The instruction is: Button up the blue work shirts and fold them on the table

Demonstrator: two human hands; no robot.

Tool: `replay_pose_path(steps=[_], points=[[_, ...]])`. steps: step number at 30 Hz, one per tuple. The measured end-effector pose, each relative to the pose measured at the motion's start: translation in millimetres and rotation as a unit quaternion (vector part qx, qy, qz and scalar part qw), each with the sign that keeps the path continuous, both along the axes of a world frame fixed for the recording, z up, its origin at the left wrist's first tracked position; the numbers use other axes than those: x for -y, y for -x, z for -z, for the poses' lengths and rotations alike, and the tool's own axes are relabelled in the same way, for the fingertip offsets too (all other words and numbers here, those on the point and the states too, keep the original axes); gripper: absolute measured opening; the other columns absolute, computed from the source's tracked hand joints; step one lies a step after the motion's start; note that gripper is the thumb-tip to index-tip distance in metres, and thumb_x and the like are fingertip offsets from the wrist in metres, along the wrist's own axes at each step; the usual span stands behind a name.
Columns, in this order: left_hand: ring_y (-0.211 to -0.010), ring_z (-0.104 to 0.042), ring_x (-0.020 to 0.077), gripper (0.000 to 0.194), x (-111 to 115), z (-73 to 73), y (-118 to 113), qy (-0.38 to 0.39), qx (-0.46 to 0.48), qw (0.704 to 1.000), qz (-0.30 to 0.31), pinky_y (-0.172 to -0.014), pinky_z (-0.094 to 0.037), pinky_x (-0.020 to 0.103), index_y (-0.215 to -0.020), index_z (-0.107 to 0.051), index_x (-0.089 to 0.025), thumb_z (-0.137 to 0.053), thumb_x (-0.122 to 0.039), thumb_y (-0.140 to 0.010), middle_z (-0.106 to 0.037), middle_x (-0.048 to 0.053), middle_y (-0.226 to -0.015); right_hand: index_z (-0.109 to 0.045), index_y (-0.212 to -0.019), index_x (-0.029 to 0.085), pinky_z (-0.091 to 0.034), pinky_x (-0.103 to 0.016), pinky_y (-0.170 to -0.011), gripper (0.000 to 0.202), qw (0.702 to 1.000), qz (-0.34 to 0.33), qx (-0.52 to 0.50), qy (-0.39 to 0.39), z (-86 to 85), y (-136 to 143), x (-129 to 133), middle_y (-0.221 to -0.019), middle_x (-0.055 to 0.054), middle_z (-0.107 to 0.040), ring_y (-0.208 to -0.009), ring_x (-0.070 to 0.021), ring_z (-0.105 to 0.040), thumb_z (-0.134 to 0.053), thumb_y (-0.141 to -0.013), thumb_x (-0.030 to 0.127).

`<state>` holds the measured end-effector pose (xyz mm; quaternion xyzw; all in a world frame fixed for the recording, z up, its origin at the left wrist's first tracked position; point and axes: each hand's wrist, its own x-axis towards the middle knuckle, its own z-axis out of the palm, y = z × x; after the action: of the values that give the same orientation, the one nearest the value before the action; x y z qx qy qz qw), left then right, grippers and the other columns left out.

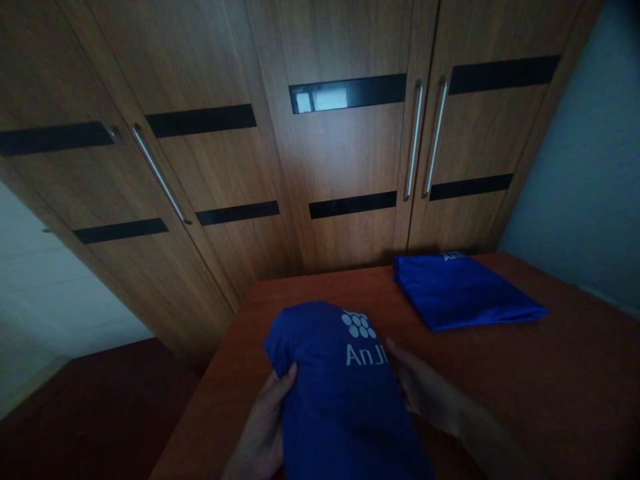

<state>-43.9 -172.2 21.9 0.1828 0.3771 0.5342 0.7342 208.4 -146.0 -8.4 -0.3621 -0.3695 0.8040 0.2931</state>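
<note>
A blue cloth [340, 407] with a pale dotted logo and letters hangs folded between my hands above the table, at the bottom centre. My left hand [270, 413] grips its left edge, with the thumb on top and the fingers hidden beneath. At the right edge, beside the printed letters, my right hand [417, 383] holds the cloth, its fingers partly behind the fabric. A second blue cloth [465, 293], with similar pale print at its far edge, lies folded flat on the table to the right.
The reddish-brown table [540, 380] stretches below and right of my hands. Behind it stands a wooden wardrobe [345, 153] with dark strips and long metal handles. A bluish wall [580, 187] is on the right, and dark red floor [110, 407] shows at lower left.
</note>
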Motion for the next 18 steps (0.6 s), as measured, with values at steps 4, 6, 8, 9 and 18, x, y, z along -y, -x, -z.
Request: replay_pose_path(steps=[4, 6, 8, 9, 18], points=[[-0.084, -0.071, 0.0245, 0.037, -9.6, -0.1, -9.8, -0.025, 0.018, 1.000, 0.003, -0.090, -0.053, 0.041, -0.117, -0.059, -0.016, -0.066, -0.015, -0.080, -0.074, 0.009, -0.093, -0.060, -0.118, 0.020, -0.043, -0.035, -0.096, 0.049, 0.995, -0.005, -0.086, 0.055, -2.1, 2.2, 7.6, -0.117, -0.008, -0.066, -0.109, -0.0210, -0.060, -0.043, -0.090, 0.056], [-0.085, -0.071, 0.0242, 0.033, -17.3, 2.0, -16.4, -0.031, 0.020, 0.999, 0.013, -0.089, -0.053, 0.040, -0.114, -0.060, -0.016, -0.066, -0.016, -0.081, -0.074, 0.009, -0.095, -0.057, -0.123, 0.022, -0.043, -0.036, -0.097, 0.046, 0.994, 0.052, -0.084, 0.055, -4.7, -4.4, 7.6, -0.120, -0.008, -0.065, -0.109, -0.0218, -0.061, -0.052, -0.088, 0.050], [-0.090, -0.070, 0.0244, 0.032, -27.1, 5.5, -25.5, -0.037, 0.012, 0.999, 0.026, -0.090, -0.052, 0.039, -0.113, -0.060, -0.016, -0.065, -0.018, -0.082, -0.072, 0.011, -0.100, -0.053, -0.127, 0.025, -0.046, -0.038, -0.095, 0.048, 0.988, 0.141, -0.050, 0.035, -7.3, -19.9, 2.1, -0.119, -0.008, -0.066, -0.105, -0.0224, -0.063, -0.060, -0.084, 0.045], [-0.092, -0.069, 0.0245, 0.032, -32.9, 8.0, -31.3, -0.040, 0.006, 0.998, 0.037, -0.091, -0.052, 0.039, -0.114, -0.060, -0.016, -0.065, -0.020, -0.083, -0.072, 0.011, -0.102, -0.050, -0.129, 0.027, -0.048, -0.039, -0.093, 0.051, 0.982, 0.185, -0.027, 0.021, -8.5, -30.9, -2.6, -0.119, -0.007, -0.066, -0.102, -0.0229, -0.065, -0.063, -0.082, 0.042], [-0.086, -0.068, 0.0209, 0.039, -121.2, 32.0, -135.9, -0.146, 0.009, 0.975, 0.165, -0.085, -0.051, 0.034, -0.109, -0.060, -0.015, -0.068, -0.011, -0.071, -0.069, 0.011, -0.104, -0.037, -0.141, 0.025, -0.053, -0.040, -0.073, 0.070, 0.885, 0.371, 0.252, -0.128, -35.8, -170.7, -79.6, -0.123, -0.020, -0.061, -0.086, -0.0253, -0.069, -0.068, -0.079, 0.039]])
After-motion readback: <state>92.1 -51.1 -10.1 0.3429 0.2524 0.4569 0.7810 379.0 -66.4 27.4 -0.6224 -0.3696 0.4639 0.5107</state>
